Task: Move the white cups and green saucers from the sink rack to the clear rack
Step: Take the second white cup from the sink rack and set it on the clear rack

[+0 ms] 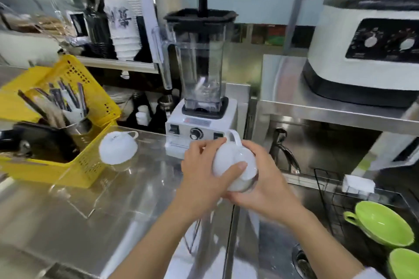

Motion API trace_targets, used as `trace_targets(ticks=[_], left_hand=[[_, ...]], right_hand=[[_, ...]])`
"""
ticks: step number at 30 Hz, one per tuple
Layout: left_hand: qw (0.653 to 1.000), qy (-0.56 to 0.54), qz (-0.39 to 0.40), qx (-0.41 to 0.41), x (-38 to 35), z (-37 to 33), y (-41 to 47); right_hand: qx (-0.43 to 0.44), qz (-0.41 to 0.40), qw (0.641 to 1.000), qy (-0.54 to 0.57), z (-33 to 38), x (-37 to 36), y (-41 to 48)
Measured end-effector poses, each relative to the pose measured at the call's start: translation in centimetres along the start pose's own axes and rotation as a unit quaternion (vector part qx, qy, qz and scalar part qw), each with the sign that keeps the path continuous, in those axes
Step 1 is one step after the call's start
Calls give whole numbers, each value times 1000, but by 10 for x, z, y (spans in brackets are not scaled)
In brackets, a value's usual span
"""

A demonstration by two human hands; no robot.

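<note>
Both hands hold one white cup (229, 161) in front of the blender base, its handle pointing up and away. My left hand (205, 179) wraps its left side with the thumb across the front. My right hand (263, 181) cups it from the right and below. A second white cup (118, 147) sits upside down on the clear rack (74, 197), which stands on the steel counter at centre left. Two green pieces of crockery (383, 224) (405, 264) lie in the black wire sink rack (328, 197) at the lower right; the upper one has a handle.
A yellow basket (90, 102) with utensils and a black object stands at the left, touching the clear rack. A blender (199, 79) is right behind my hands. A white appliance (367, 52) sits on a raised steel shelf at the right. A tap (283, 149) stands over the sink.
</note>
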State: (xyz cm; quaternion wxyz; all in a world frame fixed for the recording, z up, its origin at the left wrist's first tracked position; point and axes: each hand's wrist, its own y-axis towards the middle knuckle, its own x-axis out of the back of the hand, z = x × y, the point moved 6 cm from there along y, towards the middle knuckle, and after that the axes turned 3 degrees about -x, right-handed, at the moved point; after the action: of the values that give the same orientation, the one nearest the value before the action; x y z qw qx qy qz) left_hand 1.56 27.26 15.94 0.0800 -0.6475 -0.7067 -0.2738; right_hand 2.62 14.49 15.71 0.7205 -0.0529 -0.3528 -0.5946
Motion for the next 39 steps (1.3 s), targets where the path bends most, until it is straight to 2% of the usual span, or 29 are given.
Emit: trace_targets(ticks=[5,9,16,23,30,33,37,39], left_hand=[[997,46,-65,-7,71,34,-2],[999,20,-45,21,97,69,0],[997,62,-30,45,116,115,17],[992,89,-11,90,115,142,35],[993,76,1,86,115,147,37],[992,106,-3,65,116,143,36],[969,240,-47,-44,118,109,36],[960,264,-41,-86,108,92,37]], right_hand=[[3,73,997,-6,35,-61,33],[-31,114,993,-18,34,-104,61],[-45,202,977,-47,35,-148,100],[-79,230,970,-26,22,-163,115],[-79,242,967,-10,16,-166,120],[-68,242,967,-31,11,-166,117],[-45,203,977,-46,13,-141,110],[-35,177,983,-38,14,-121,105]])
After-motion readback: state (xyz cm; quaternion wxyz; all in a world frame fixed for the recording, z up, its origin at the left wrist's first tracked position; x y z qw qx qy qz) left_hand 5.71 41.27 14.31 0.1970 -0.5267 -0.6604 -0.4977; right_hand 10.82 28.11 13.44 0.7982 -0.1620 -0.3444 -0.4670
